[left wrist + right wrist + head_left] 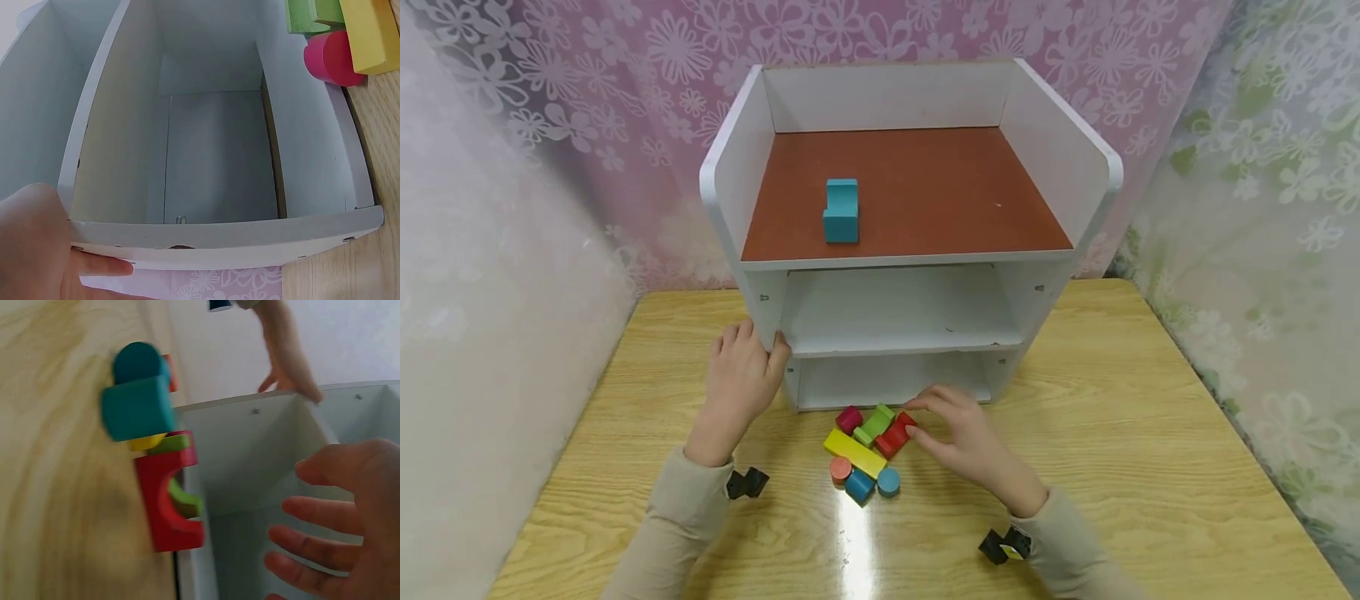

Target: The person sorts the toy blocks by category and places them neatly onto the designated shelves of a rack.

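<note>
My left hand point(742, 371) grips the left side panel of a small white shelf unit point(906, 350), with the thumb at its front edge and the fingers along the outside. In the head view my right hand point(966, 437) is at the red arched block point(895, 435). The right wrist view shows that hand's fingers point(319, 550) spread, apart from the block. Beside the red block lie a green arched block point(874, 425), a magenta cylinder point(849, 419) and a yellow bar point(854, 453). Nearer me are an orange cylinder point(840, 470) and two blue cylinders point(859, 486).
A teal notched block point(842, 212) stands on the unit's brown top point(925, 187), which has raised white sides. Two white compartments open below it toward me. The unit stands on a wooden table point(1150, 433), with flowered curtains point(865, 29) behind and at the sides.
</note>
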### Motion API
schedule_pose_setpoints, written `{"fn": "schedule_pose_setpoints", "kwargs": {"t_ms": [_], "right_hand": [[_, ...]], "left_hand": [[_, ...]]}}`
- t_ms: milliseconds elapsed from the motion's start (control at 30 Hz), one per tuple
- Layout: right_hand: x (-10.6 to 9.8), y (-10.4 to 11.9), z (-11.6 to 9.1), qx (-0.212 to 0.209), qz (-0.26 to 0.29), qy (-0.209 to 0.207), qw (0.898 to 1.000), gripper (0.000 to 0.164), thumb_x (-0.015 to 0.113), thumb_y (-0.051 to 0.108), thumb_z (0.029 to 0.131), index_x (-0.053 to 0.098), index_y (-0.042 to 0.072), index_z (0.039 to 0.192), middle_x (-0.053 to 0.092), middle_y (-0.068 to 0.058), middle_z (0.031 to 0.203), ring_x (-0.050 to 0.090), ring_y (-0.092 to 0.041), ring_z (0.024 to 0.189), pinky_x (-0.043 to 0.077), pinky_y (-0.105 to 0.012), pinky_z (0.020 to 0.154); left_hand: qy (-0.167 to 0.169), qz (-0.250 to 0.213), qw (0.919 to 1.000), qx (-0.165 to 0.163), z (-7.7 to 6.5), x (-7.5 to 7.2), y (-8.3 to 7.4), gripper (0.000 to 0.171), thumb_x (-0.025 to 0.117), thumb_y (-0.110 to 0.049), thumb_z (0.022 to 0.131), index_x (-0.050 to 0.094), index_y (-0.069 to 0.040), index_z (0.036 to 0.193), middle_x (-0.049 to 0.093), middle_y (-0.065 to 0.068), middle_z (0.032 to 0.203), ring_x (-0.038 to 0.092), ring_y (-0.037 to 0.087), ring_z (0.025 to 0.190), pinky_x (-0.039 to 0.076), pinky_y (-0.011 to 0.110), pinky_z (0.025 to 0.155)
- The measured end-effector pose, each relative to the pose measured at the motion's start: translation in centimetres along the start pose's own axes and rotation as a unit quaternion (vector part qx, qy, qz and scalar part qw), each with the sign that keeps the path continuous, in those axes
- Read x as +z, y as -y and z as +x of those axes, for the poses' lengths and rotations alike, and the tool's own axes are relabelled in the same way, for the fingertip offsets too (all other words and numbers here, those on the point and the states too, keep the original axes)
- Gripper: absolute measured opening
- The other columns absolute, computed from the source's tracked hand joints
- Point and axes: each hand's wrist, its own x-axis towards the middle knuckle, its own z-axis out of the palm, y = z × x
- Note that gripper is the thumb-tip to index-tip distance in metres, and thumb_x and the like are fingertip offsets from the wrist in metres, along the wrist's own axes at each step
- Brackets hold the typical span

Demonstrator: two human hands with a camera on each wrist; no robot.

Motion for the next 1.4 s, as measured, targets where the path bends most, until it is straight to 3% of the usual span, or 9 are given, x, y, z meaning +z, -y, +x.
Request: {"fn": "schedule_pose_setpoints", "kwargs": {"t_ms": [133, 267, 433, 667, 1133, 1400], "right_hand": [[1.4, -0.6, -0.7, 0.017, -0.043, 0.005, 0.999, 0.034, 0.079, 0.018, 0.080, 0.070, 0.004, 0.110, 0.062, -0.007, 0.105, 0.057, -0.023, 0.094, 0.050, -0.040, 0.079], [2.6, -0.7, -1.5, 0.046, -0.064, 0.023, 0.997, 0.041, 0.078, 0.026, 0.080, 0.069, 0.006, 0.116, 0.059, -0.005, 0.109, 0.054, -0.022, 0.094, 0.049, -0.038, 0.078], [3.7, -0.5, -2.1, 0.091, -0.079, 0.042, 0.992, 0.049, 0.078, 0.033, 0.080, 0.067, 0.011, 0.122, 0.057, -0.006, 0.115, 0.054, -0.025, 0.102, 0.048, -0.044, 0.081], [4.7, -0.1, -2.5, 0.136, -0.083, 0.066, 0.985, 0.049, 0.079, 0.040, 0.081, 0.067, 0.013, 0.119, 0.056, -0.008, 0.120, 0.051, -0.031, 0.109, 0.047, -0.047, 0.079], [5.1, 0.0, -2.4, 0.144, -0.091, 0.051, 0.984, 0.044, 0.078, 0.038, 0.081, 0.068, 0.013, 0.116, 0.057, -0.008, 0.116, 0.053, -0.029, 0.105, 0.045, -0.046, 0.076], [4.4, -0.4, -2.7, 0.149, -0.067, 0.062, 0.985, 0.063, 0.078, 0.030, 0.075, 0.056, 0.008, 0.131, 0.057, -0.010, 0.125, 0.052, -0.032, 0.114, 0.047, -0.058, 0.086]], "left_hand": [[0.008, -0.002, 1.0000, -0.004, 0.0, -0.1, 0.0, 0.050, 0.031, -0.038, 0.104, 0.052, 0.001, 0.127, 0.057, 0.022, 0.115, 0.047, 0.047, 0.118, 0.034, 0.059, 0.098], [0.008, 0.001, 1.0000, -0.005, -0.1, -0.2, -0.1, 0.049, 0.032, -0.038, 0.104, 0.054, 0.001, 0.122, 0.057, 0.022, 0.112, 0.048, 0.046, 0.116, 0.035, 0.059, 0.097], [0.005, 0.007, 1.0000, -0.003, 0.0, -0.1, -0.1, 0.046, 0.032, -0.038, 0.104, 0.055, -0.001, 0.116, 0.058, 0.021, 0.109, 0.050, 0.046, 0.113, 0.036, 0.057, 0.095], [0.001, 0.001, 1.0000, -0.004, -0.1, 0.0, 0.0, 0.049, 0.031, -0.038, 0.104, 0.054, 0.000, 0.125, 0.058, 0.021, 0.112, 0.049, 0.045, 0.113, 0.036, 0.058, 0.095], [0.007, 0.003, 0.9999, -0.008, 0.0, 0.0, -0.2, 0.050, 0.032, -0.038, 0.104, 0.052, 0.001, 0.128, 0.058, 0.021, 0.112, 0.049, 0.045, 0.112, 0.036, 0.058, 0.095], [0.003, 0.002, 1.0000, -0.006, 0.0, 0.0, -0.2, 0.047, 0.031, -0.038, 0.104, 0.054, 0.000, 0.122, 0.058, 0.020, 0.108, 0.050, 0.045, 0.110, 0.036, 0.058, 0.094]]}}
